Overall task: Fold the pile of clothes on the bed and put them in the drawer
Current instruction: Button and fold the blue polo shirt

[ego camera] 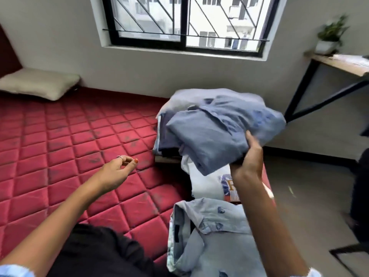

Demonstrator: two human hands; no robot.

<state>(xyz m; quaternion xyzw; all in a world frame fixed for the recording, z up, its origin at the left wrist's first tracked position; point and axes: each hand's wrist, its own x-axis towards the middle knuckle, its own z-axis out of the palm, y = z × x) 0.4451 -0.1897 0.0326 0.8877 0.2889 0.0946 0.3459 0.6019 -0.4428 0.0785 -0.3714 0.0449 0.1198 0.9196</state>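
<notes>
Room: red quilted mattress, beige pillow at its far corner, barred window above.
Right hand: I grip a folded blue shirt from below, thumb curled over its edge.
Left hand: held over the mattress, fingers loosely curled, holding nothing.
Clothes: a stack behind the shirt; a white printed top and a pale patterned shirt nearer me.
Risk: held by one hand, the soft cotton could sag and unfold.
Drawer: not visible; the blur makes it hard to be sure.
</notes>
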